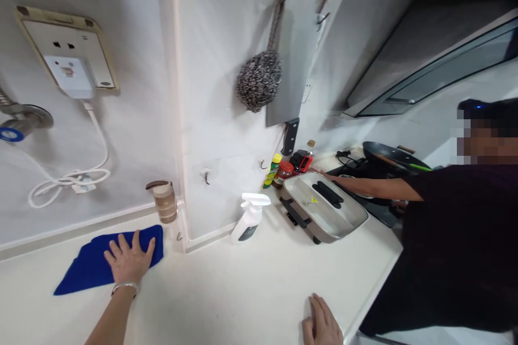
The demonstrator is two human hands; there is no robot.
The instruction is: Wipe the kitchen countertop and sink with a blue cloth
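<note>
My left hand (131, 260) lies flat with fingers spread on a folded blue cloth (87, 265), pressing it to the white countertop (226, 291). A bracelet circles that wrist. Low in the view, my right hand (322, 324) is over the counter near its front edge, holding nothing that I can see. Its fingers are stretched forward, close together and slightly bent, with the thumb a little apart. Just behind the cloth, a brownish bottle (165, 204) stands in the wall corner. Between my hands and farther back is a white spray bottle (247, 220).
A lidded electric pan (324, 207) sits on the right, with jars (284, 171) behind it. Beyond, a co-worker (457, 226) stands at the stove, near a wok (392, 155). A steel-wool ball (259, 81) and a cleaver (285, 91) hang on the wall. A plug (69, 76) fills the socket.
</note>
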